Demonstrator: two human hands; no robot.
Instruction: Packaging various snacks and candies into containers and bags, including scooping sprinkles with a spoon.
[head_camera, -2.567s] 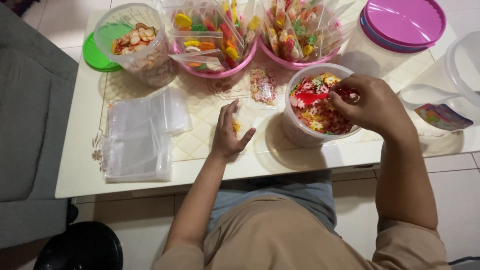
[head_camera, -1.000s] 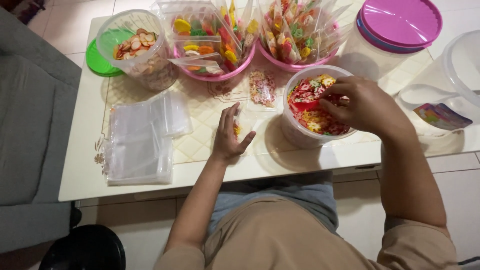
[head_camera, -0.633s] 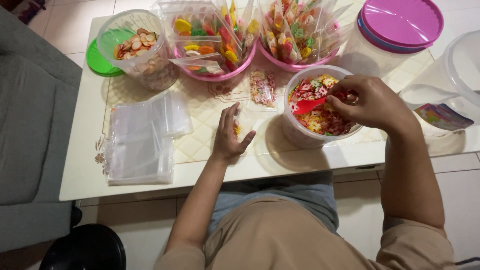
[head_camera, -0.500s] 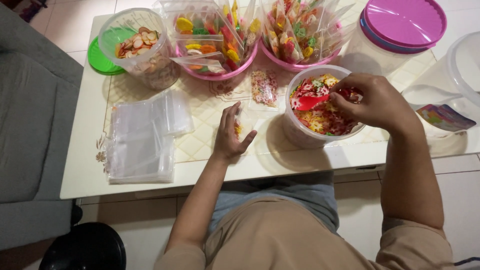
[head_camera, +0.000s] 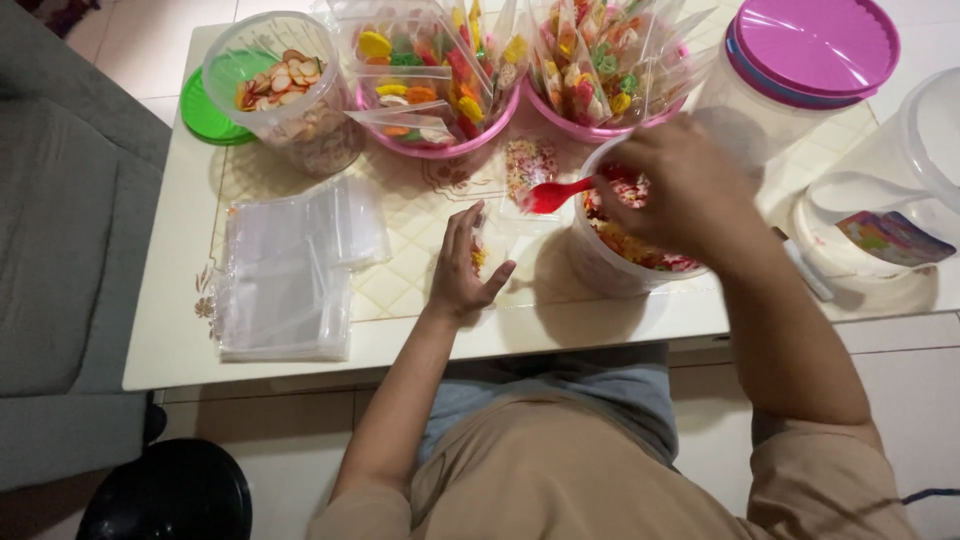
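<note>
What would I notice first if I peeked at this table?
Probably the red spoon in the right hand, lifted over the rim of the clear tub of colourful crackers in the middle. Behind it, two pink bowls brim with filled snack bags, and the left hand steadies a small clear bag on the table.

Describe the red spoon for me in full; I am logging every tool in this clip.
The red spoon looks like glossy, slightly see-through plastic, with a rounded bowl and a short slim handle. It lies nearly level, bowl to the left, handle running right into the fingers of the right hand, which grip it. The bowl juts past the rim of the clear tub of small colourful pieces and hangs above a small filled bag on the table. Whether the bowl carries anything cannot be told.
</note>
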